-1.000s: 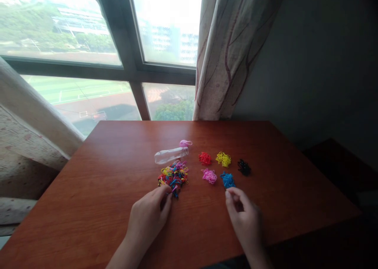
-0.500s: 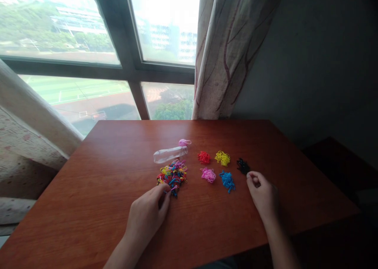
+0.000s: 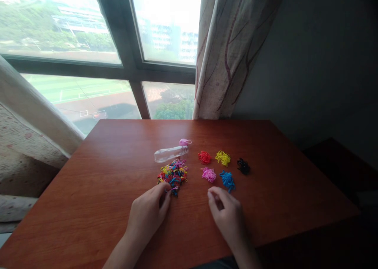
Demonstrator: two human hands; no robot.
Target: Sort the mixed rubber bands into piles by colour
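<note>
My left hand (image 3: pixel 150 206) pinches a small pink loop-shaped pin (image 3: pixel 175 188) at the near edge of a mixed heap of coloured pins (image 3: pixel 173 174). Below the sorted piles, my right hand (image 3: pixel 226 208) is over the table with thumb and fingertips together; whether anything is between them is hidden. Five single-colour piles lie to the right of the heap: red (image 3: pixel 204 157), yellow (image 3: pixel 223 158), pink (image 3: pixel 209 175), blue (image 3: pixel 227 180) and black (image 3: pixel 243 166). The blue and pink piles are nearest to my right fingertips, which do not touch them.
Behind the heap a clear plastic bottle (image 3: pixel 169 154) lies on its side, with a pink looped cap (image 3: pixel 184 142) by its mouth. The brown wooden table (image 3: pixel 103 206) stands against a window (image 3: pixel 165 72) with patterned curtains (image 3: pixel 221 64).
My right hand has moved left, away from the black pile, to a spot below the pink and blue piles. My left hand stays at the heap with the pink pin.
</note>
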